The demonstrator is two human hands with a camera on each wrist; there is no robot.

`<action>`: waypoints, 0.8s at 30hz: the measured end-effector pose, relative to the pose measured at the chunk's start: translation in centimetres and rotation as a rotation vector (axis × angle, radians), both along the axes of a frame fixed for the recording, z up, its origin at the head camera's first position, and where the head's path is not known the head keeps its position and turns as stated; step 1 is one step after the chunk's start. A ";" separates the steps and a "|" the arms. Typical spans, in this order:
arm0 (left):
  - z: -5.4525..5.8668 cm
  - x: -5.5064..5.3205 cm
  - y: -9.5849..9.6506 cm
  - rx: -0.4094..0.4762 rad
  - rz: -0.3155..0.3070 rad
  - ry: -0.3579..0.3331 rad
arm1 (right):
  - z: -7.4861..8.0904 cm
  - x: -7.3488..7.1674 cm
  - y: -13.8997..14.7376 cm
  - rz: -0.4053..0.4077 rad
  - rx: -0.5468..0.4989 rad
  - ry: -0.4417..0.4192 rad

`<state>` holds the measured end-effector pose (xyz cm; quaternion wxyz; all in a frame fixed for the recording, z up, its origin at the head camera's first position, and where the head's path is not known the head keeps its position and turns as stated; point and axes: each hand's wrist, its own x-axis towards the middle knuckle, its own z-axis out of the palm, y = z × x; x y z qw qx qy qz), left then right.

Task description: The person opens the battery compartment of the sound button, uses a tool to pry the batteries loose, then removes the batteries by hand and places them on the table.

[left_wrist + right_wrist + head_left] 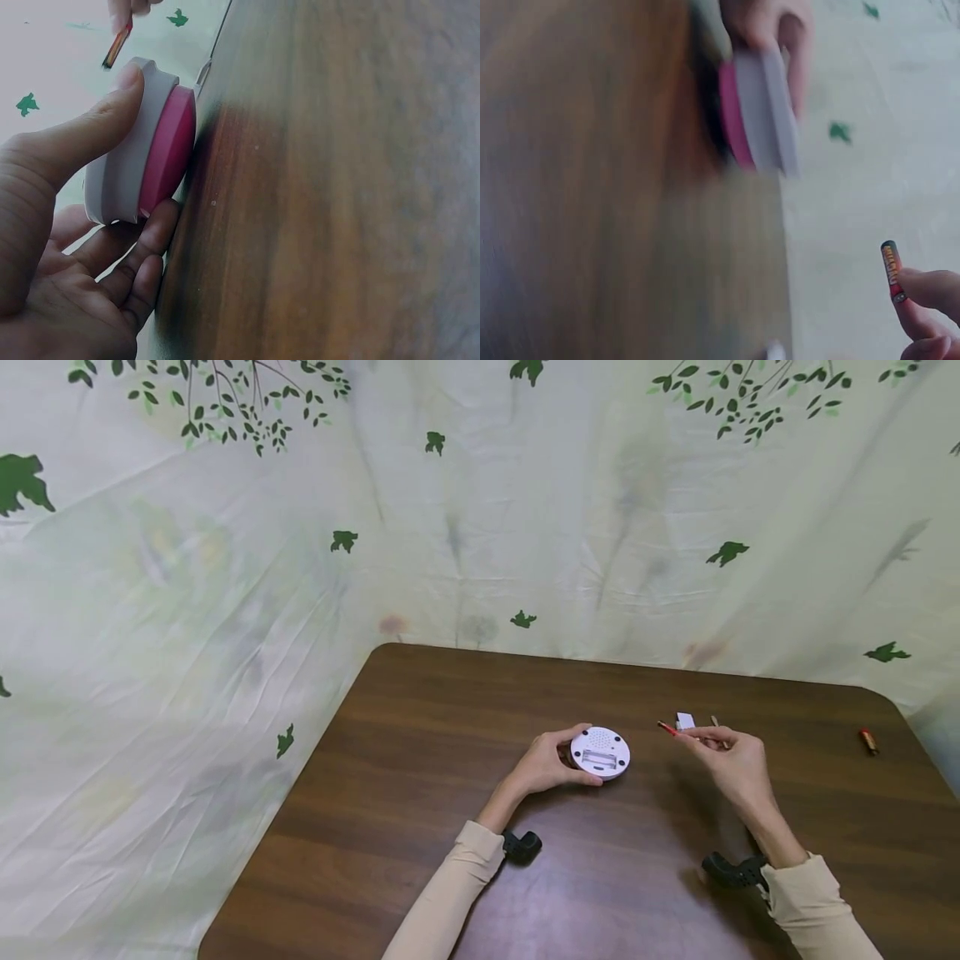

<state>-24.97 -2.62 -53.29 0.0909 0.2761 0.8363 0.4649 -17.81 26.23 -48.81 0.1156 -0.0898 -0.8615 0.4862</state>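
My left hand (551,764) grips a round white-and-pink device (611,745) by its edge, thumb on one side and fingers on the other. Its white face points up, with dark feet, speaker holes and an uncovered battery compartment (600,760). In the left wrist view the pink side (171,146) faces the tabletop, low over the wood. My right hand (738,768) pinches a small red battery (892,270) with a dark end between thumb and fingertips. The battery is apart from the device, to its right in the head view.
A small white piece (685,721) lies on the brown table (465,693) beyond my right hand, with a thin light-coloured item (714,721) close by. Farther right lies another red battery (868,742). A leaf-printed curtain (480,527) hangs behind the table.
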 end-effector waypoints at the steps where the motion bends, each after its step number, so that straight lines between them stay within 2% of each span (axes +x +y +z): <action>1: -0.1 0.0 0.0 -0.001 -0.001 -0.001 | 0.2 0.1 0.8 -0.028 -0.018 -0.004; 8: -0.1 0.0 -0.2 -0.004 0.003 -0.008 | 1.8 0.8 6.5 -0.227 -0.124 -0.046; 13: -0.1 -0.1 -0.5 -0.012 0.009 -0.004 | 2.3 0.6 10.2 -0.406 -0.243 -0.077; 19: -0.3 -0.1 -1.0 0.004 0.010 -0.007 | 1.2 -0.3 13.3 -0.595 -0.256 -0.069; 24: -0.4 0.1 -1.5 0.021 0.019 -0.020 | -0.5 -0.7 14.7 -0.710 -0.277 -0.015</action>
